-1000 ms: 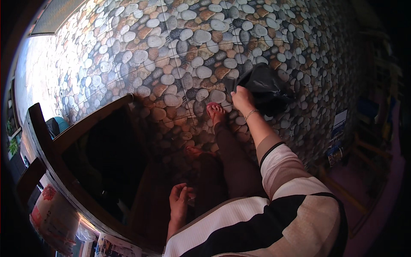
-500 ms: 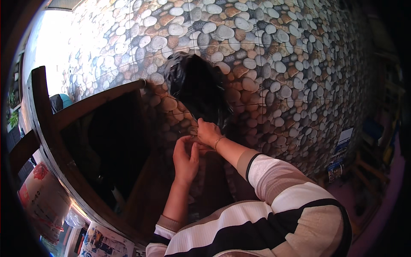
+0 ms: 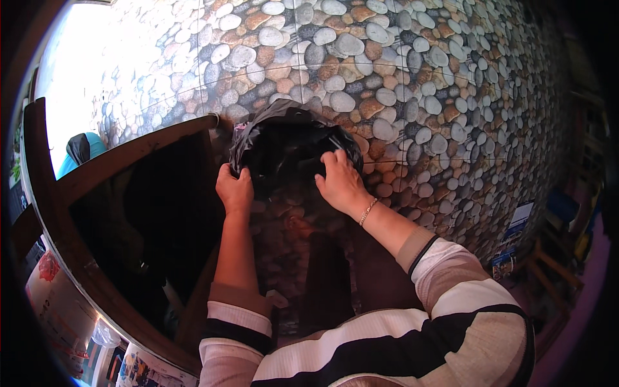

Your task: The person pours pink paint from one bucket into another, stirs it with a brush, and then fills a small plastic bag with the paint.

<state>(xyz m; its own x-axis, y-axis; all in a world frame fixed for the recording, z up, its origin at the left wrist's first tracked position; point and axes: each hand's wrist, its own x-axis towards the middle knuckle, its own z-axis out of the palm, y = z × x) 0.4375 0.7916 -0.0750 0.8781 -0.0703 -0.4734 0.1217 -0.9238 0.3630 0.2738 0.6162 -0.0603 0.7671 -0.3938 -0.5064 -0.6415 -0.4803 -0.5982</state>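
A black plastic bag [image 3: 258, 138] hangs in front of me with its mouth spread wide towards me; its inside is dark. My left hand [image 3: 235, 190] is closed on the bag's left rim, thumb up. At the right side of the mouth, my right hand [image 3: 342, 184] has its fingers curled at the rim, slightly blurred, and seems to grip the plastic there. A thin chain bracelet [image 3: 368, 211] circles my right wrist. Whatever lies deep in the bag cannot be made out.
A wooden frame [image 3: 138, 149] with a dark opening stands at my left. Beyond it sits a turquoise and black item [image 3: 84, 152]. Pebble-patterned covering [image 3: 451, 116] spreads ahead. Printed sacks [image 3: 58, 303] are at lower left, wooden legs [image 3: 554, 264] at far right.
My hands were close together at the gathered lower end of the bag. They have moved apart and up, and the bag's mouth is now spread between them.
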